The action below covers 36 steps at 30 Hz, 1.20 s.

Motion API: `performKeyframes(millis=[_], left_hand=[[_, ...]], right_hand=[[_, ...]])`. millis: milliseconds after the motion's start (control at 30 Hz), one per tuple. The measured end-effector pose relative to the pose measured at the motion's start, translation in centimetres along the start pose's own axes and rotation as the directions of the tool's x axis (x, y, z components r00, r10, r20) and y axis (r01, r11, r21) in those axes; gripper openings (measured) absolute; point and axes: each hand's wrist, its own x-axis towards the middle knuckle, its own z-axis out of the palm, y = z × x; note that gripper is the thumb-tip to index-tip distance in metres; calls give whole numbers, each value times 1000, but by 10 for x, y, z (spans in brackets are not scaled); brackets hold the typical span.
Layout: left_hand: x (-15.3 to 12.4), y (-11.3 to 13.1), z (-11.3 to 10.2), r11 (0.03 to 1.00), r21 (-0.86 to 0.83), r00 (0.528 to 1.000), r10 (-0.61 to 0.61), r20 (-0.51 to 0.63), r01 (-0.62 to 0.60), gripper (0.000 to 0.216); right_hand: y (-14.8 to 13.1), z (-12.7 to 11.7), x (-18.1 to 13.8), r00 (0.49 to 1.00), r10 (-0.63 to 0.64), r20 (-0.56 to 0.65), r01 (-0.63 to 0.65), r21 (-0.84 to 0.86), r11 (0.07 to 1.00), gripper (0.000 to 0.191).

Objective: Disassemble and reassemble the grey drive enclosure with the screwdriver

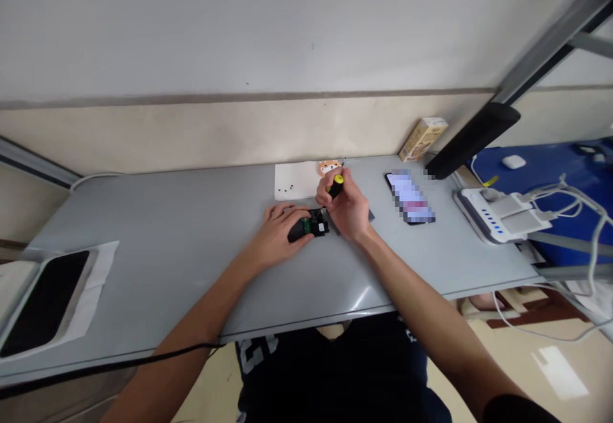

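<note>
My left hand (281, 234) lies over a small opened black electronic device (318, 227), its fingers and thumb gripping the casing from the left. Green circuit board shows between those fingers. In my right hand (352, 209) is a screwdriver (338, 184) with a yellow and black handle, closed in the fist. The screwdriver's tip points down at the upper part of the device; whether it touches a screw is too small to tell. Behind the hands a white sheet (299, 177) carries several tiny dark screws (286, 189). A flat dark piece (371, 216) lies partly hidden beside my right hand.
A dog-face item (329, 167) sits at the sheet's right end. Farther right are a phone (412, 198), a carton (424, 138), a black padded post (472, 142) and a power strip (498, 215) with white cables. A black-screened tablet (45, 301) lies left on the grey desk (182, 218).
</note>
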Motion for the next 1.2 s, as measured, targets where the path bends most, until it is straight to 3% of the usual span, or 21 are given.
performKeyframes(millis=[1200], left_hand=[[-1, -1, -1, 1000, 15, 1000, 7, -6, -6, 30]], right_hand=[[4, 2, 0, 1000, -3, 23, 1, 79, 997, 47]])
